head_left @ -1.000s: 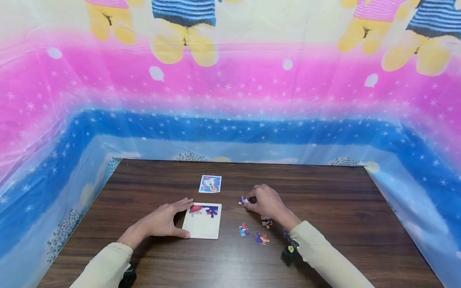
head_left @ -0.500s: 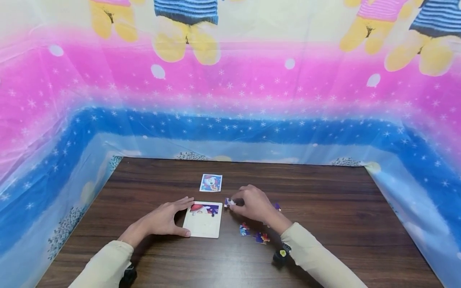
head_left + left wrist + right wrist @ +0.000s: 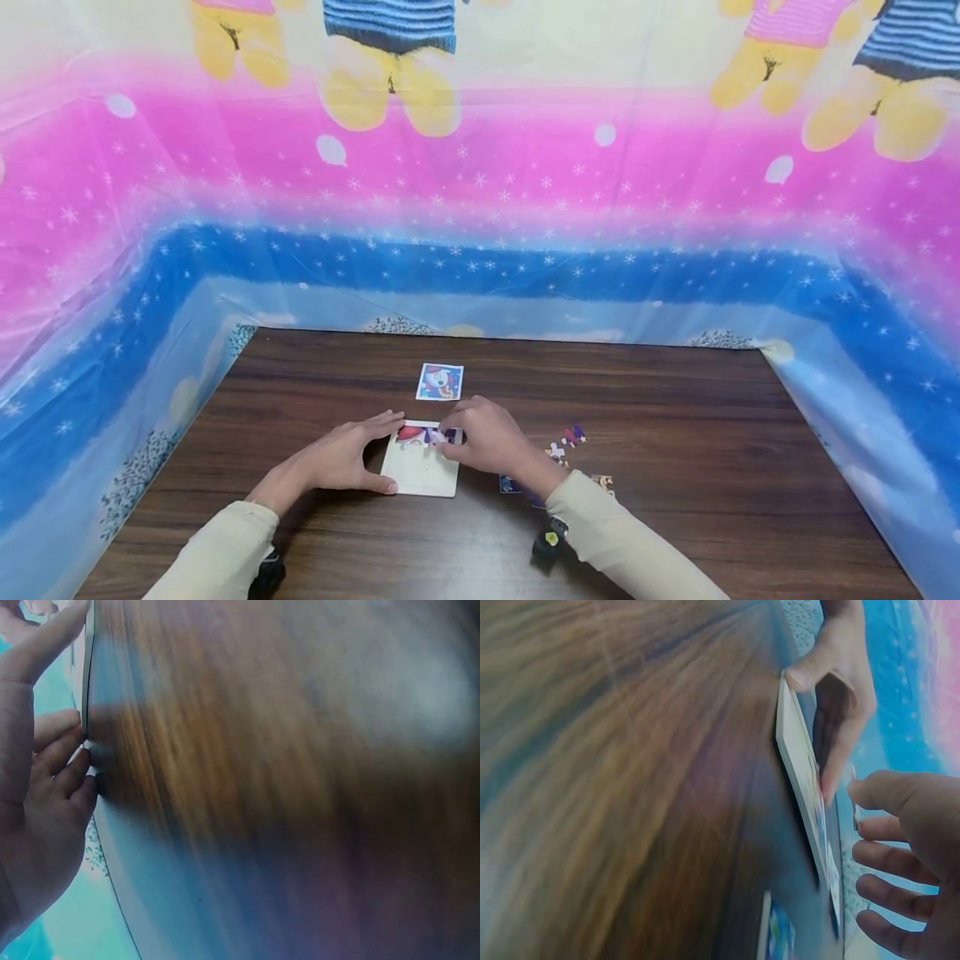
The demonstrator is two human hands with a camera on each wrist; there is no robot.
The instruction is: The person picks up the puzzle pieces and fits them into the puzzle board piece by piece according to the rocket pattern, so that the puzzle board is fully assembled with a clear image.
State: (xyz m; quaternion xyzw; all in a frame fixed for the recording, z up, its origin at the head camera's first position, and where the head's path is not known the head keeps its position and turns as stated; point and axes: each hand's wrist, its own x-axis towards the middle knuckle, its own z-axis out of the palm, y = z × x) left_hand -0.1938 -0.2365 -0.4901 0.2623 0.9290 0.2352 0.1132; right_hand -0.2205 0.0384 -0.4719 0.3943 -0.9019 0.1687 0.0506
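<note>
A square white jigsaw tray (image 3: 422, 475) lies on the table, with a strip of red, white and purple picture along its far side. My left hand (image 3: 337, 457) holds its left side, thumb at the near corner and fingers at the far corner; the left wrist view shows fingertips (image 3: 79, 720) against the tray's edge. Over the tray's far right part, my right hand (image 3: 487, 437) pinches a small purple and white jigsaw piece (image 3: 437, 437) between thumb and index finger. In the right wrist view this piece (image 3: 855, 814) appears edge-on, close above the tray.
A small picture card (image 3: 440, 382) with a white character in a red hat lies behind the tray. Several loose jigsaw pieces (image 3: 573, 435) lie to the right, some partly hidden by the right forearm. A printed cloth (image 3: 480, 271) stands around the wooden table (image 3: 637, 392).
My right hand has carried the jigsaw piece leftward from the table beside the tray to over the tray's far right part. My left hand has stayed at the tray's left side.
</note>
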